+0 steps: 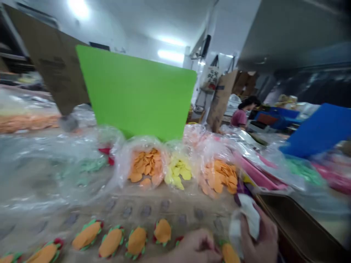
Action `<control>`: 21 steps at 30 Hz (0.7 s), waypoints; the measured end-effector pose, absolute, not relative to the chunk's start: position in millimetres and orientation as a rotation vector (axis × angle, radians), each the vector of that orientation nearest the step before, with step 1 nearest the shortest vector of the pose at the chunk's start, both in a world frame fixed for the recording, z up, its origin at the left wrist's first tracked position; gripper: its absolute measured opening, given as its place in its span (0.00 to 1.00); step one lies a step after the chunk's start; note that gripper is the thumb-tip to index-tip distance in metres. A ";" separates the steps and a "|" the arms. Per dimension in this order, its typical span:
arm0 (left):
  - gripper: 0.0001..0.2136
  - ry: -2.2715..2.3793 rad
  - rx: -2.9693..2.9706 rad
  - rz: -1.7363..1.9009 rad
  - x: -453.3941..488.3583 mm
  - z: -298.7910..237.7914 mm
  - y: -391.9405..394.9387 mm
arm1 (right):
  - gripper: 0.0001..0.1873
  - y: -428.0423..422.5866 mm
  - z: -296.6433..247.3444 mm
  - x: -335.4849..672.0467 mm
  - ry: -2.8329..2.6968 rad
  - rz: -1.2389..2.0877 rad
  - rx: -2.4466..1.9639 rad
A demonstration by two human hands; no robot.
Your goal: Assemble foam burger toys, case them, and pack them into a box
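Benchtop felt burger [229, 254] lies between left hand [195, 246] and right hand [263, 237].

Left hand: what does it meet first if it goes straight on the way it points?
Likely the orange felt piece right by the left hand's fingers; the right hand lies beyond it. Depth is unclear.

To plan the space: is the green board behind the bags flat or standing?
Standing up: the green board rises on edge behind the clear bags, its broad face showing.
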State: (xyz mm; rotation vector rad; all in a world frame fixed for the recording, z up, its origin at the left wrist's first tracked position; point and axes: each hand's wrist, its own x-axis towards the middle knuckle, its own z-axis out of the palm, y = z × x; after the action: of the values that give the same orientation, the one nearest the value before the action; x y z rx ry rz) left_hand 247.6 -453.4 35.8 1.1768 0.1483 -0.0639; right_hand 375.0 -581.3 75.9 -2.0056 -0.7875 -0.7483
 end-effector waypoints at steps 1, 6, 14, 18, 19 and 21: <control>0.22 0.216 1.170 0.038 230.4 40.1 -437.1 | 0.27 -545.8 91.7 381.8 -0.899 -0.790 -1.955; 0.19 0.531 1.447 0.365 114.2 81.6 -382.3 | 0.29 -335.1 159.1 395.4 -1.392 -1.040 -1.661; 0.16 1.432 1.321 0.981 -84.9 61.5 -354.3 | 0.24 -204.6 98.8 313.0 -1.778 -0.786 -1.585; 0.13 1.613 1.419 0.959 -141.7 50.6 -346.5 | 0.18 -238.0 82.3 247.5 -2.025 -0.483 -1.380; 0.12 1.600 1.490 0.926 -150.3 55.4 -343.9 | 0.17 -246.9 86.8 230.6 -2.066 -0.375 -1.369; 0.09 1.601 1.605 0.966 -164.5 73.6 -340.7 | 0.16 -263.4 105.2 201.6 -2.078 -0.195 -1.376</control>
State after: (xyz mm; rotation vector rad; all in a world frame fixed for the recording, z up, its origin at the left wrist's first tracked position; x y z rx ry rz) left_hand -164.5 -340.7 73.6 1.6049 1.6015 0.9665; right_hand 201.6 -263.4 105.2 -1.3759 -2.0784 -0.1951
